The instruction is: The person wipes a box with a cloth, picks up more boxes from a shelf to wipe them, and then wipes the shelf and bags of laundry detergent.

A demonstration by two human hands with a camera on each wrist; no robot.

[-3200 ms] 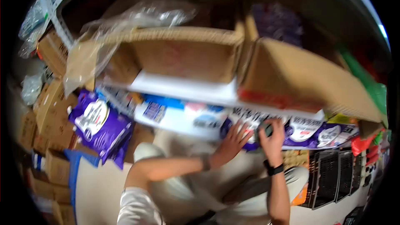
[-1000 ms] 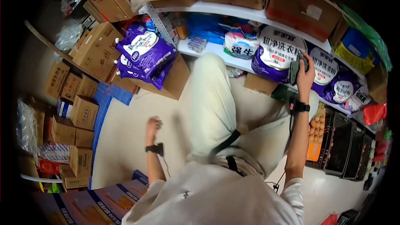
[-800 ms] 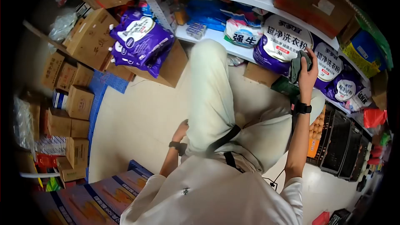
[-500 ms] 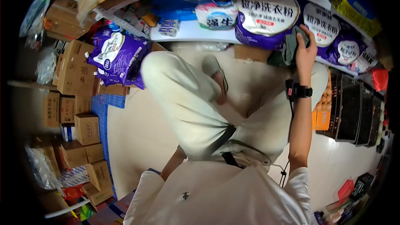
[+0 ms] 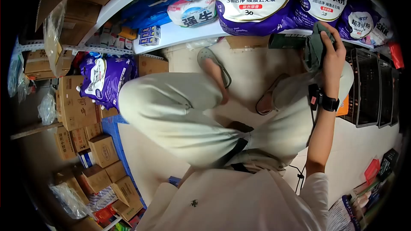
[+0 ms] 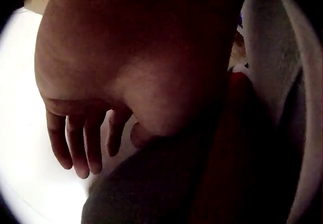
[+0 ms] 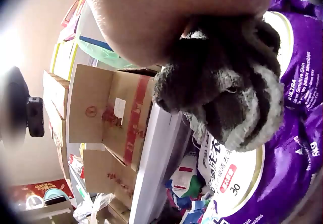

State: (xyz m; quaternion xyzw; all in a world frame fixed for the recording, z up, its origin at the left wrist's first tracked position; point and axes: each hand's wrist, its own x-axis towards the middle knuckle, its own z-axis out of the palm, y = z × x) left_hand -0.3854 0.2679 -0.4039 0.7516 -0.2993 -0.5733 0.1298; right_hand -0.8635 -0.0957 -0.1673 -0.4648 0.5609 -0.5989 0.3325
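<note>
My right hand (image 5: 335, 62) grips a crumpled dark green-grey cloth (image 5: 315, 47), held above the right knee. In the right wrist view the cloth (image 7: 227, 87) bunches in thick folds below the palm. Purple and white laundry powder bags, a large one (image 5: 252, 21) and a smaller one (image 5: 321, 10), stand on the white shelf (image 5: 192, 38) just beyond it. My left hand (image 6: 96, 97) shows in the left wrist view, fingers hanging loosely beside the trouser leg and holding nothing. In the head view the thigh and shirt hide it.
Small blue-white boxes (image 5: 150, 36) sit at the shelf's left end. Purple pouches (image 5: 105, 79) and stacked cartons (image 5: 77, 102) line the left side. Black crates (image 5: 364, 87) stand at right. Both feet rest on the pale floor (image 5: 184, 53) below the shelf.
Both hands were at the laundry powder bags earlier. The left hand has since dropped back, out of head view. The right still grips the cloth, and the head view has shifted.
</note>
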